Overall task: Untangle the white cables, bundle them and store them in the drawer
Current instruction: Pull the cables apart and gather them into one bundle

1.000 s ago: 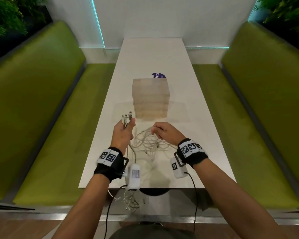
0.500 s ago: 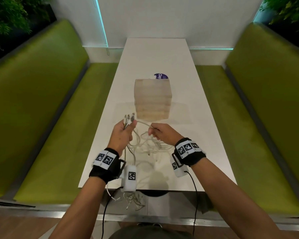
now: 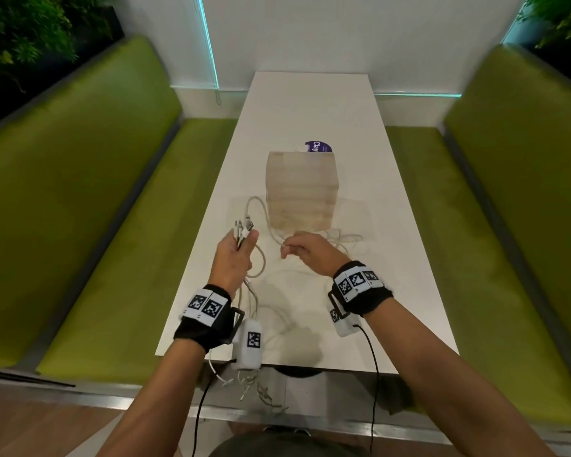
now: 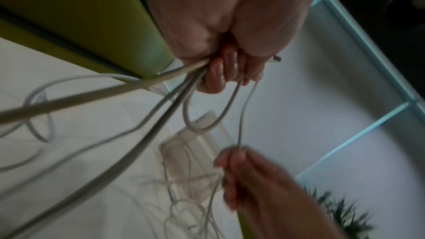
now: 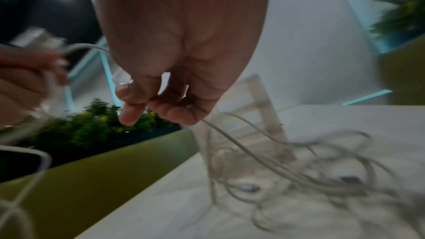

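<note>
Several white cables point(image 3: 264, 258) lie tangled on the white table point(image 3: 310, 110) in front of a clear plastic drawer unit point(image 3: 302, 192). My left hand point(image 3: 234, 255) grips a bunch of cable ends, their plugs point(image 3: 243, 225) sticking up above the fist. The left wrist view shows the strands point(image 4: 161, 101) running down out of that fist point(image 4: 220, 72). My right hand point(image 3: 305, 250) pinches one cable point(image 5: 230, 134) between thumb and fingers just right of the left hand. A loop point(image 3: 256, 206) arcs between both hands. More tangle point(image 5: 310, 179) lies under the right hand.
Green padded benches point(image 3: 80, 192) run along both sides of the narrow table. A purple round label point(image 3: 318, 147) lies behind the drawer unit. Some cable ends point(image 3: 254, 387) hang over the near table edge. Plants point(image 3: 20, 37) stand at the far corners.
Both hands have moved a little apart and forward. The right hand has drawn one cable out of the tangle, and a loop now arcs up beside the drawer unit.
</note>
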